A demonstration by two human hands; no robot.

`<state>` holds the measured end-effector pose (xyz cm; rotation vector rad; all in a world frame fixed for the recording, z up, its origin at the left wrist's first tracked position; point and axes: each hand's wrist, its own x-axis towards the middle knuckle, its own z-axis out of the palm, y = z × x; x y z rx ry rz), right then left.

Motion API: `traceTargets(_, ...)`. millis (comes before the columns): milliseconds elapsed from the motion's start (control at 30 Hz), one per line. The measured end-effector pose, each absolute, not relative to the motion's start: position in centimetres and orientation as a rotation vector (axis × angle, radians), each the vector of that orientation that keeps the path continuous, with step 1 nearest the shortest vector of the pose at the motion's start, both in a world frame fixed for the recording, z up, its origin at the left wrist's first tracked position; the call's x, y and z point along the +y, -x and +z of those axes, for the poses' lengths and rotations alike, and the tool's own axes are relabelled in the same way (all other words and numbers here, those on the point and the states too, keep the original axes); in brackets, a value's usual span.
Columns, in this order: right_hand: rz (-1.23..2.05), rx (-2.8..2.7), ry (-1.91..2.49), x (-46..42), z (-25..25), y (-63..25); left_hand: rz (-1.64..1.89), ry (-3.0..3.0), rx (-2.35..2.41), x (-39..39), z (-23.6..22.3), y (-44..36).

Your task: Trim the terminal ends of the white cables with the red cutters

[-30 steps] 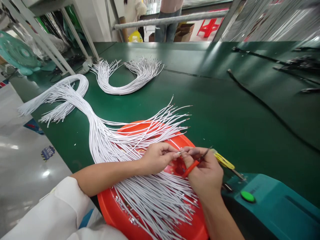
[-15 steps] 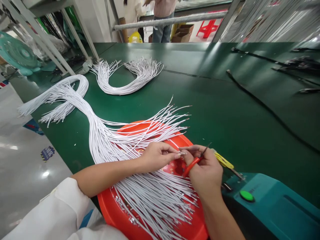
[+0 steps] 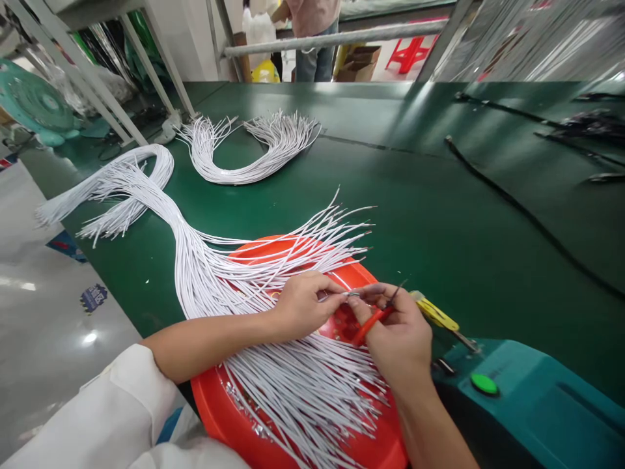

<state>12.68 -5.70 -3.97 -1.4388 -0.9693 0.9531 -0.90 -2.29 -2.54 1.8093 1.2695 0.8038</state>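
My left hand (image 3: 301,305) pinches the end of a thin white wire (image 3: 336,296) over a red plastic tray (image 3: 229,417). My right hand (image 3: 398,335) is closed around small red-handled snips (image 3: 371,320), and its fingertips meet the left hand's at the wire end. A long bundle of white wires (image 3: 205,273) runs from the green table across the tray and fans out toward the right. More white wires (image 3: 303,391) lie in the tray below my hands.
A second curved bundle of white wires (image 3: 254,153) lies farther back on the green table (image 3: 439,215). A yellow-handled tool (image 3: 437,316) rests beside a teal machine (image 3: 537,404) with a green button (image 3: 483,383). Black cables (image 3: 512,202) cross the right side. People stand beyond the rail.
Both hands have shifted slightly left and up over the tray while staying pinched together on the wire end. The people in the background have moved.
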Motion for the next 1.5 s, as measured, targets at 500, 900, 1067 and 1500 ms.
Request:
traceTargets(500, 0.929, -0.928, 1.389, -5.5, -3.8, -12.7, 0.771, -1.744, 1.281, -2.3, -2.6, 0.9)
traceTargets(900, 0.722, -1.093, 1.548, -5.8, -4.5, -13.0, 0.632, -1.609, 1.224, -2.3, -2.1, 0.9)
traceTargets(1067, 0.681, -0.955, 1.553, -5.6, -4.0, -12.9, 0.689, -1.532, 1.225, -2.1, -2.3, 0.9)
traceTargets(1500, 0.753, -0.615, 1.388, -5.2, -2.8, -13.1, 1.103, -1.279, 1.338, 1.1, -1.2, 1.8)
